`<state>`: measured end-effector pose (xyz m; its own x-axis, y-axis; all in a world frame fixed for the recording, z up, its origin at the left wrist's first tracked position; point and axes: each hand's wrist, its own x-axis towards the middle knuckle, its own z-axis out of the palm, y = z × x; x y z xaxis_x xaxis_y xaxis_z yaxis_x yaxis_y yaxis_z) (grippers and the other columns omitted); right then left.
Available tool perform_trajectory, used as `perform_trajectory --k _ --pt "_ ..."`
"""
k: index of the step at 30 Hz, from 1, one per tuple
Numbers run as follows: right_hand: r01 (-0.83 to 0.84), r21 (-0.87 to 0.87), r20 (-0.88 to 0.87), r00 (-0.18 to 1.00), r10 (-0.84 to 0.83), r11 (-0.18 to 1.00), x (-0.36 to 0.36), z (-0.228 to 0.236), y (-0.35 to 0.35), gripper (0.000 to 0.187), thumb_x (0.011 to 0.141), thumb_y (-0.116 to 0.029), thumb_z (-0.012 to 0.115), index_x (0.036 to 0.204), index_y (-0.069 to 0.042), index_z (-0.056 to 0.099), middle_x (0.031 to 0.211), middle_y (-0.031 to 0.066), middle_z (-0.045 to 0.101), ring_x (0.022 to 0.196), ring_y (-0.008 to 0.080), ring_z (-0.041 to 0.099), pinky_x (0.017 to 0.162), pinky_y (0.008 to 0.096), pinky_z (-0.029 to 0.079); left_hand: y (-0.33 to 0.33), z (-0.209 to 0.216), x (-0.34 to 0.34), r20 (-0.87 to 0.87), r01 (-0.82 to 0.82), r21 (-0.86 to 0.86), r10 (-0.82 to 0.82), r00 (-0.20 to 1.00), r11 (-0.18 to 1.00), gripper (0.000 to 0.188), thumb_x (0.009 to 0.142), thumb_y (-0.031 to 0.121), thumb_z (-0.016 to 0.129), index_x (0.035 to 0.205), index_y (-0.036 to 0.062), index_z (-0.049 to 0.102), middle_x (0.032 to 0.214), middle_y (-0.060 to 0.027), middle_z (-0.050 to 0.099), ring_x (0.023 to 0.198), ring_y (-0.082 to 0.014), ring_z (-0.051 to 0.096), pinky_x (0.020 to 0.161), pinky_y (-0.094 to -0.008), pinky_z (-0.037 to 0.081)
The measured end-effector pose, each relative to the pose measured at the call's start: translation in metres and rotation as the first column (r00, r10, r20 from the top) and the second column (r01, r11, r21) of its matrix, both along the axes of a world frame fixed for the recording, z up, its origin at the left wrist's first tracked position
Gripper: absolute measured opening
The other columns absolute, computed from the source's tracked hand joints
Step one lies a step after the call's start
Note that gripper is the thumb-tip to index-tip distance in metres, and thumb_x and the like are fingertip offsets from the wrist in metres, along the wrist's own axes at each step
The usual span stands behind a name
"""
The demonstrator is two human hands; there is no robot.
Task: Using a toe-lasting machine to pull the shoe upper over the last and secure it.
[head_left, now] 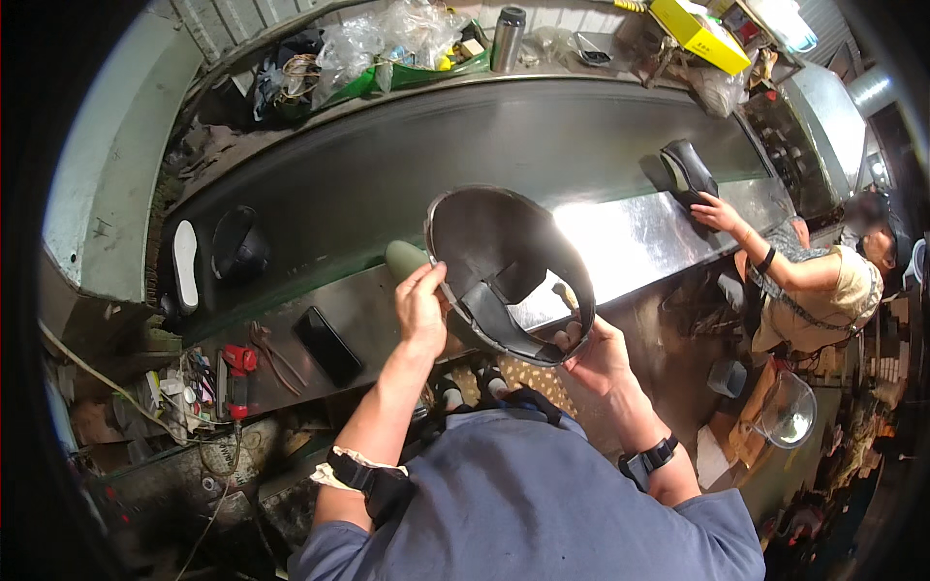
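Observation:
Between my two hands, raised above the bench edge, is a black shoe upper (472,237) with its wide opening turned up and a dark lining showing inside. My left hand (423,310) pinches its left rim, thumb on the edge. The lower right rim is gripped by my right hand (599,358), its fingers partly hidden by the upper. Just behind the left fingers a rounded green shoe last (403,258) sticks out, most of it hidden. Far right, a co-worker's hand (715,213) holds a black shoe (688,167) on the conveyor.
On the dark conveyor belt (387,155) at left lie a white-soled shoe (185,266) and a black upper (240,247). A phone (327,346), pliers (274,358) and a red tool (238,378) rest front left. A metal bottle (508,41) and yellow box (699,37) stand behind.

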<state>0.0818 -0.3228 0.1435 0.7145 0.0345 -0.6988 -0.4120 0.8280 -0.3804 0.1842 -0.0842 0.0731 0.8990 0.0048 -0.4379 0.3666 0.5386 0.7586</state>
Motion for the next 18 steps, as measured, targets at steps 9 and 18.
perform_trajectory --k 9,18 --pt "0.056 -0.543 0.432 0.875 0.221 0.838 -0.009 -0.004 -0.008 0.042 0.101 -0.015 0.057 0.141 -0.001 0.051 0.113 0.0064 0.067 0.1 0.0174 0.065 0.09 0.0336 0.051 0.055 0.018 0.022 -0.097 0.212 -0.256 -0.243 0.965 0.943 0.041 0.098 0.041 0.062 0.102 -0.0001 0.066 0.083 -0.0086 0.068 0.073 -0.0174 0.066 0.073 -0.0381 0.057" --pt "0.506 -0.848 -0.033 0.247 0.968 -0.158 -0.01 -0.106 0.024 0.022 0.072 -0.004 0.08 0.09 -0.004 0.069 0.084 0.0089 0.06 0.094 0.0315 0.065 0.106 0.0493 0.049 0.072 -0.032 0.077 -0.233 0.215 0.443 -0.12 0.965 0.87 0.036 0.091 0.023 0.073 0.114 -0.0043 0.066 0.106 -0.0145 0.07 0.101 -0.0188 0.064 0.093 -0.0348 0.049"
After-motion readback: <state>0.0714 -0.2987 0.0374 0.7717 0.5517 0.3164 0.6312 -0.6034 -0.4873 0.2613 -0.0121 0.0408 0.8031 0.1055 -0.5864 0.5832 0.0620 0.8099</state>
